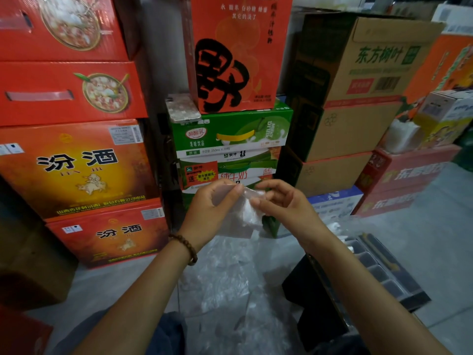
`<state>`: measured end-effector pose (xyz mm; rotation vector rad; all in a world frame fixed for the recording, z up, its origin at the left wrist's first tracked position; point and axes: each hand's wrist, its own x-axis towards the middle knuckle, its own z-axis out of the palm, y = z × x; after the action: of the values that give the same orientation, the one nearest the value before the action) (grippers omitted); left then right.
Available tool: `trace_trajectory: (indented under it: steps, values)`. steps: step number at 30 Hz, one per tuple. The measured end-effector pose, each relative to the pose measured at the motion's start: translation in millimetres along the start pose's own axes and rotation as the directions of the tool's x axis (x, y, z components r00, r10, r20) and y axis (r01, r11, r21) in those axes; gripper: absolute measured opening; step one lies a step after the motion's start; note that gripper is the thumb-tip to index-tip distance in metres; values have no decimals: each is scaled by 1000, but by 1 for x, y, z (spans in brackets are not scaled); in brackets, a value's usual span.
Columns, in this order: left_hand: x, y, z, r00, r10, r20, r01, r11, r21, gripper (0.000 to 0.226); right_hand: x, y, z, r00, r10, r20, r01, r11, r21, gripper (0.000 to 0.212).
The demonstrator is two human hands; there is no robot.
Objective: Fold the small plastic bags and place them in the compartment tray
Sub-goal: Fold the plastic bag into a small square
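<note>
I hold a small clear plastic bag [245, 213] up in front of me, above the floor. My left hand [215, 203] pinches its upper left edge, and my right hand [284, 203] pinches its upper right edge. The bag hangs crumpled between both hands. A dark compartment tray [384, 270] lies on the floor to the right, below my right forearm, with several rectangular cells. More clear plastic bags [225, 283] lie in a loose pile on the floor beneath my hands.
Stacked cartons stand close ahead: red boxes [76, 162] at left, green and red drink boxes [230, 134] in the middle, brown cardboard boxes [353, 98] at right. A phone [181, 107] rests on the green box. A black object [314, 303] lies beside the tray.
</note>
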<state>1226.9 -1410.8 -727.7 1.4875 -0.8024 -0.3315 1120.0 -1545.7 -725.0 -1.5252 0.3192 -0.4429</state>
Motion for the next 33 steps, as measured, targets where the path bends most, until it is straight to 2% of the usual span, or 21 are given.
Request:
trace_trajectory:
  steps: [5, 9, 16, 19, 23, 25, 28, 31, 33]
  values:
    - [0, 4, 0, 996, -92, 2, 92, 993, -67, 18, -1, 1, -2, 1000, -7, -23, 5, 998, -66, 18]
    - [-3, 2, 0, 978, -144, 148, 151, 988, -38, 17, 2, 4, -2, 999, 1, -34, -3, 998, -65, 15]
    - [-2, 0, 1, 973, -191, 131, 198, 979, -39, 28, 2, 5, -1, 993, 105, -52, -105, 994, 13, 42]
    - [-4, 1, 2, 970, -190, 149, 194, 981, -11, 29, 2, 4, -1, 991, 124, -42, -123, 992, 25, 40]
    - [-4, 1, 3, 970, -199, 142, 200, 980, 10, 27, 3, 3, -3, 980, 197, -7, -191, 961, 199, 27]
    - [-4, 1, 4, 972, -198, 125, 200, 980, -8, 26, 4, 2, -2, 965, 260, 24, -254, 916, 311, 37]
    - [-5, 4, 6, 980, -159, 117, 163, 986, -27, 24, 5, 2, 1, 939, 337, 73, -333, 833, 441, 38]
    - [-5, 7, 7, 983, -133, 125, 139, 989, -44, 22, 6, 3, 2, 934, 346, 93, -348, 816, 461, 50]
    - [-4, 7, 7, 983, -145, 116, 150, 988, -42, 22, 6, 2, 1, 948, 310, 78, -315, 861, 399, 44]
